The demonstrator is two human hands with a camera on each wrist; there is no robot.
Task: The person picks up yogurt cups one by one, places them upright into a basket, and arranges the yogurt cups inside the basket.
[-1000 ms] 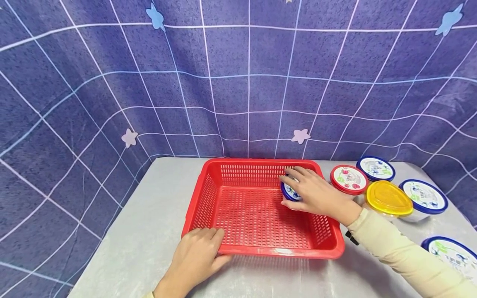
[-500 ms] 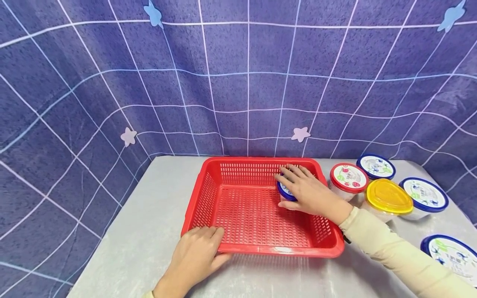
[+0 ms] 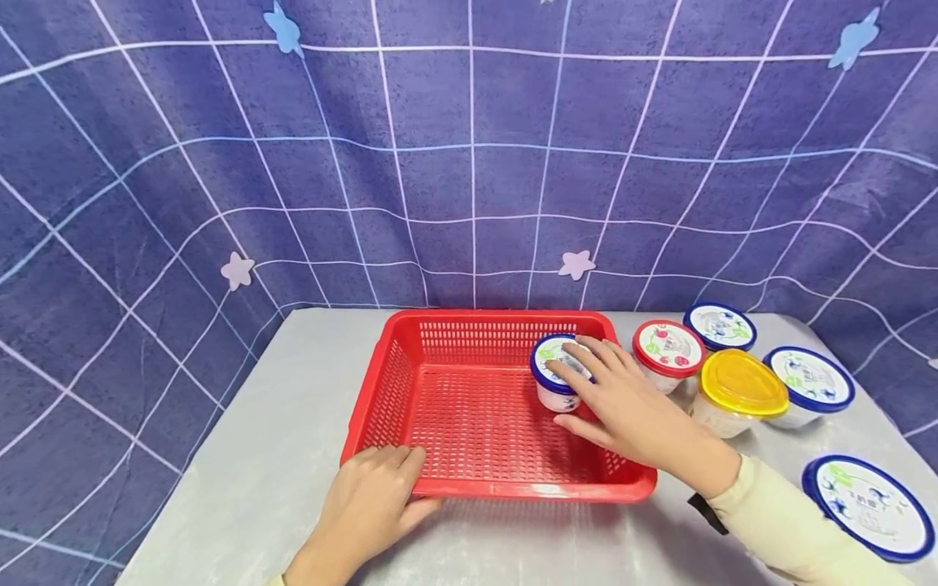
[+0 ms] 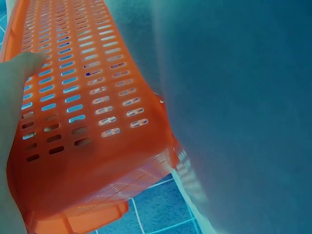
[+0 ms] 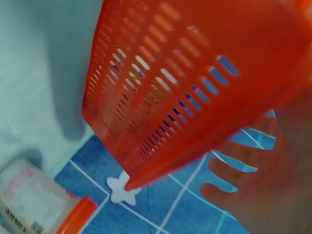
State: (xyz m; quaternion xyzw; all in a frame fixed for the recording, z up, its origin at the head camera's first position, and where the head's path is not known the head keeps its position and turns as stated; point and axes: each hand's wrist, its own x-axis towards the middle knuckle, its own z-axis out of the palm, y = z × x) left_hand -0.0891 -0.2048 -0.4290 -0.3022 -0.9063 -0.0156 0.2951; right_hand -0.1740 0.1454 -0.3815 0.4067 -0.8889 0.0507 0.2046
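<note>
My left hand (image 3: 370, 496) grips the front left rim of a red plastic basket (image 3: 513, 489), thumb below the edge. In the left wrist view that thumb lies against the perforated basket wall (image 4: 97, 161). Inside the basket, toward its back right, stands a small round tub (image 3: 553, 358) with a blue-rimmed printed lid. My right hand (image 3: 633, 403) hovers over the basket's right side with fingers spread. Its fingertips overlap the tub's lid from above; whether they touch cannot be told. The right wrist view shows the spread right hand (image 5: 243, 170) beyond the basket wall (image 5: 161, 92).
Right of the basket stand a red-lidded tub (image 3: 668, 346), a yellow-lidded tub (image 3: 743, 382) and blue-lidded tubs (image 3: 721, 325) (image 3: 809, 377). A larger blue-lidded one (image 3: 868, 505) sits nearer the front. A purple gridded curtain (image 3: 469, 179) hangs behind the grey table (image 3: 242, 456).
The fingers of my right hand have come off the small tub and drawn back to the right, uncovering more of its lid. My left hand stays on the rim. The head view has shifted slightly.
</note>
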